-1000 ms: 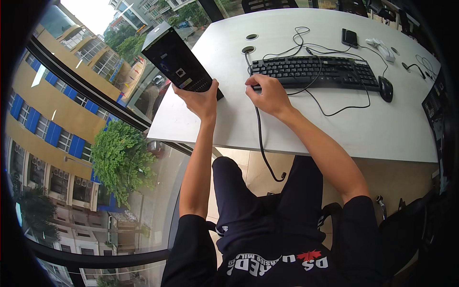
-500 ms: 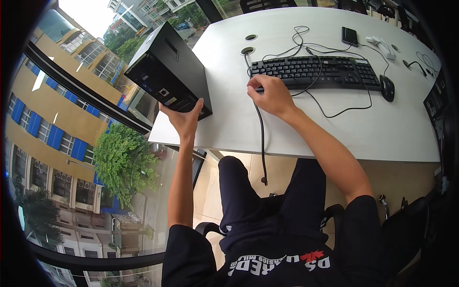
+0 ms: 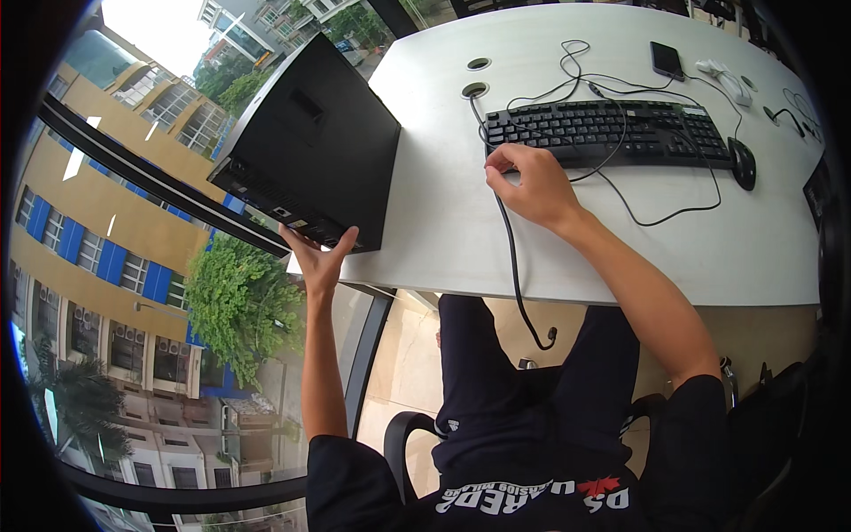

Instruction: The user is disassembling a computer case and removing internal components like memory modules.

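Observation:
A black computer tower (image 3: 324, 151) stands at the left end of the white table (image 3: 434, 204), its broad side turned partly toward me. My left hand (image 3: 319, 257) grips the tower's near lower corner, thumb on one side and fingers round the face with sockets. My right hand (image 3: 534, 182) pinches a thick black cable (image 3: 511, 244) just in front of the keyboard's left end. From there the cable hangs over the table's front edge, its plug (image 3: 550, 337) dangling above my lap. Its other end runs up toward a round hole in the tabletop.
Behind my right hand lies a black keyboard (image 3: 612, 133), with a mouse (image 3: 743, 165) at its right end. Thin cords loop across it. Farther back are a phone (image 3: 666, 60) and a white adapter (image 3: 727, 82). A window frame (image 3: 142, 173) runs close along the left.
The tower has turned and come nearer to the front edge with my left hand, showing more of its broad side. The hanging cable end has swung right; my right hand still pinches the cable.

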Action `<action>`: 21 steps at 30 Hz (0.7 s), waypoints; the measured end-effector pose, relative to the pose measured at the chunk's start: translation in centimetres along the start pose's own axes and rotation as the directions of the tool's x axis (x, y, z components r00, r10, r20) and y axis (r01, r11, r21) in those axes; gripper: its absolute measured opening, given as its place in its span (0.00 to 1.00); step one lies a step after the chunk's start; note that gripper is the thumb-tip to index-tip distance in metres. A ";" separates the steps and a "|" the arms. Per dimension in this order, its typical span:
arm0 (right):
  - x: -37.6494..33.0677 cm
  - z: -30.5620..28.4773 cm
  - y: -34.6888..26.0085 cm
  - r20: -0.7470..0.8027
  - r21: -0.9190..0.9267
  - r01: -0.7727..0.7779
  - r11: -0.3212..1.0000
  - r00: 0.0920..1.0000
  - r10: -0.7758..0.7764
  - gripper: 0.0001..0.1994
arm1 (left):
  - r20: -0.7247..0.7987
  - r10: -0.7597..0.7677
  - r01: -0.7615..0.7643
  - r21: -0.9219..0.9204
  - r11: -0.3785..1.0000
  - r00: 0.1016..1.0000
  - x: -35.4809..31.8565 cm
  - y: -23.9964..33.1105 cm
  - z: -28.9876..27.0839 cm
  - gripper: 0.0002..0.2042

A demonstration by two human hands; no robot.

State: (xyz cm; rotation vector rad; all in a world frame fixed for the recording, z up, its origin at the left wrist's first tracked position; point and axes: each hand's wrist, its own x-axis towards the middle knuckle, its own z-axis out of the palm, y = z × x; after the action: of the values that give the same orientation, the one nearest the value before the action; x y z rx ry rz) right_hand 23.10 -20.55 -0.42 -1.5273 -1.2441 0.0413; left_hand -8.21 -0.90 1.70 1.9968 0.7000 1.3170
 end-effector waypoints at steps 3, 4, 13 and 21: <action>-0.3 0.1 0.1 -0.005 -0.014 0.022 1.000 1.000 -0.022 0.10 | 0.027 -0.030 0.025 0.156 0.987 0.999 -0.2 0.2 -0.2 0.62; -0.2 0.3 -0.1 -0.006 -0.010 0.021 1.000 1.000 -0.021 0.10 | 0.022 0.014 -0.018 0.167 0.986 1.000 -0.2 -0.1 -0.5 0.61; -0.4 0.4 -1.4 -0.040 -0.108 0.045 0.993 0.998 -0.050 0.09 | -0.210 -0.088 0.081 -0.042 0.996 0.974 2.0 4.6 0.7 0.61; -7.8 -3.0 -6.1 0.036 -0.447 -0.069 0.892 0.995 0.094 0.20 | -0.196 -0.061 0.064 0.009 0.998 0.979 3.0 3.8 1.8 0.49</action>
State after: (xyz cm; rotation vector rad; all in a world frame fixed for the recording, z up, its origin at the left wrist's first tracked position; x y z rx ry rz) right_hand 17.43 -29.08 0.86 -1.9868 -1.2908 -0.1585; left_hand -5.15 -1.63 5.75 1.8582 0.8588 1.4875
